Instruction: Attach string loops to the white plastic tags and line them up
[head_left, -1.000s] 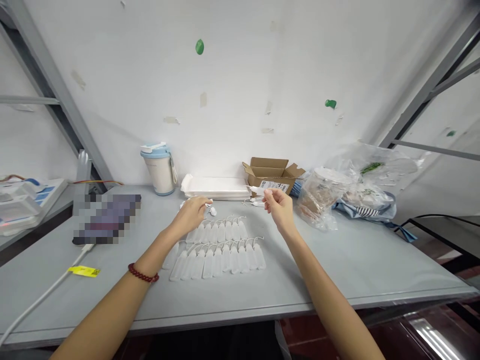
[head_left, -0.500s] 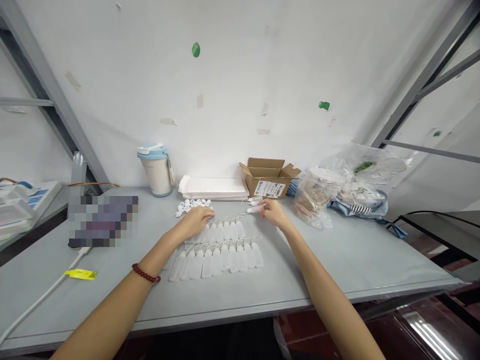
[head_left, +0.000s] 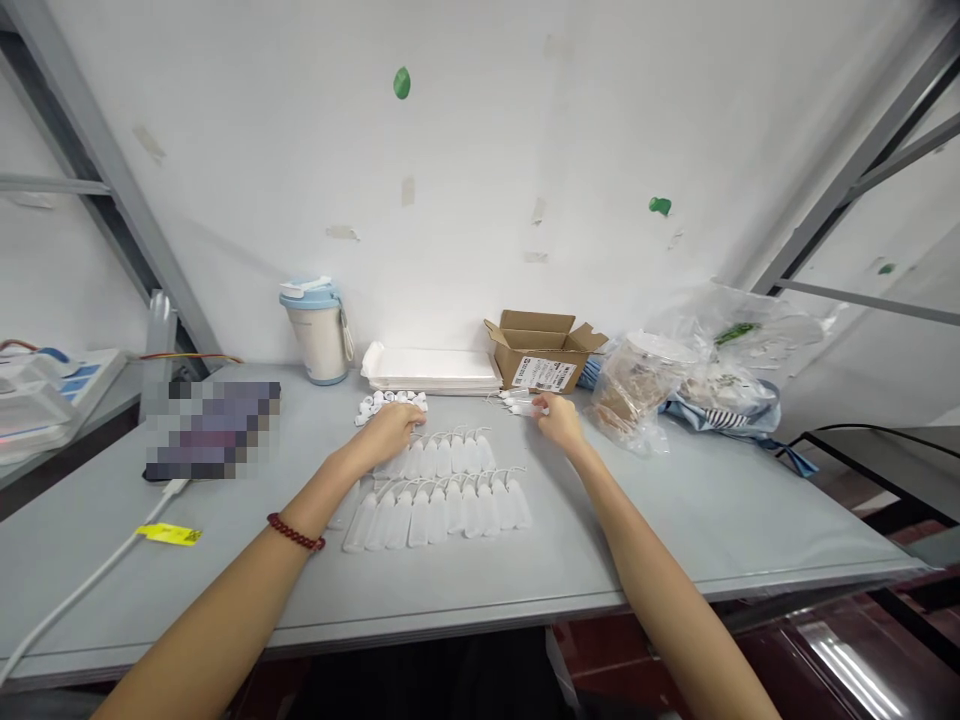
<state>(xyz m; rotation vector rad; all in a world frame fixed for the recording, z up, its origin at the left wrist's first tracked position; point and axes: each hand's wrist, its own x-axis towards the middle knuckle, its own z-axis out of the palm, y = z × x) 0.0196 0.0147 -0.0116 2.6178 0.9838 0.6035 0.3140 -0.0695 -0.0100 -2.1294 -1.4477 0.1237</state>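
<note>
Two rows of small clear plastic bottles (head_left: 439,497) lie side by side on the grey table (head_left: 675,520). My left hand (head_left: 390,430) rests on the left end of the far row, fingers curled, just below a cluster of small white caps (head_left: 390,403). My right hand (head_left: 559,420) is down at the table by a few loose bottles (head_left: 517,403) in front of the cardboard box (head_left: 541,350), its fingers pinched together at one of them. A red bead bracelet (head_left: 295,532) is on my left wrist.
A blue-lidded white jug (head_left: 319,330) and a stack of white trays (head_left: 431,370) stand at the back. Clear plastic bags (head_left: 675,375) lie at the right. A blurred dark object (head_left: 212,428) and a white cable with a yellow tag (head_left: 169,534) lie at the left.
My right hand has come down from a raised position to the table near the loose bottles by the box. My left hand has stayed at the far row, shifting slightly.
</note>
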